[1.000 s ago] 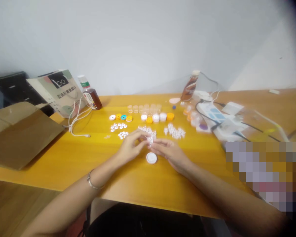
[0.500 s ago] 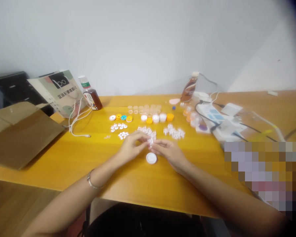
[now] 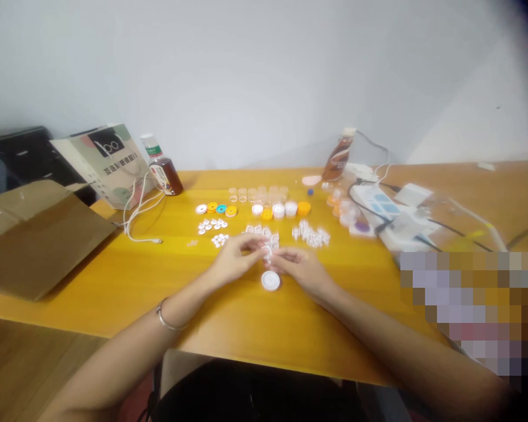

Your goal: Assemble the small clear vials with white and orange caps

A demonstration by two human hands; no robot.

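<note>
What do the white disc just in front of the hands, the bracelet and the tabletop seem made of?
White disc: probably smooth plastic, given its even, opaque white.
Bracelet: likely polished metal, from its silvery shine.
Tabletop: wood or wood-look laminate, glossy; faint streaks and soft reflections show.

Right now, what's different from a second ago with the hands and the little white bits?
Not much! The small white piece between the fingertips of the left hand and right hand looks turned a little, but blur hides which way. I see nothing newly picked up or let go. The round white cap and the white pile on the right stayed put.
</note>
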